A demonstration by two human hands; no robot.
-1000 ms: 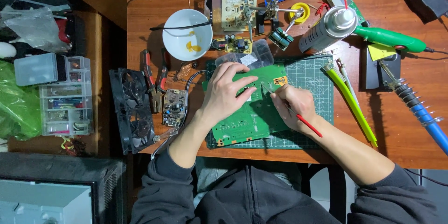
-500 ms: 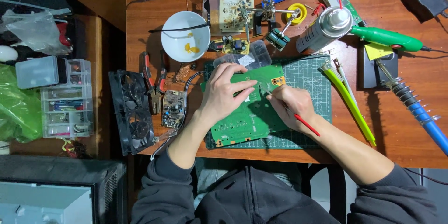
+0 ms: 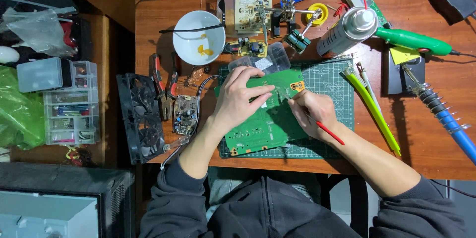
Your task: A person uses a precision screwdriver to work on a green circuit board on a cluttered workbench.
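Little has moved since the earlier frames: the left hand remains spread flat on the large green printed circuit board, and the right hand has shifted only slightly over the board's upper right area, near a small orange patch.

Hand state: the left hand is open, fingers apart, pressing the board down onto the green gridded cutting mat. The right hand is closed in a pen grip on a slim red-handled tool; its tip is hidden by the fingers.

Handling: the board appears thin, rigid and light, and likely to slide on the mat unless held down. Its surface probably carries fine parts and should be treated as fragile. Hold it by the bare edges or press with a flat palm, as shown.

Clearances: the board lies tilted on the mat, its lower edge near the front edge of the wooden desk. A clear plastic box sits just above the board. A yellow-green flat tool lies just beside the mat's right edge; a blue-handled soldering iron lies further right. A small bare circuit board and red-handled pliers crowd the left side. Open room is mainly on the mat to the right of the board.
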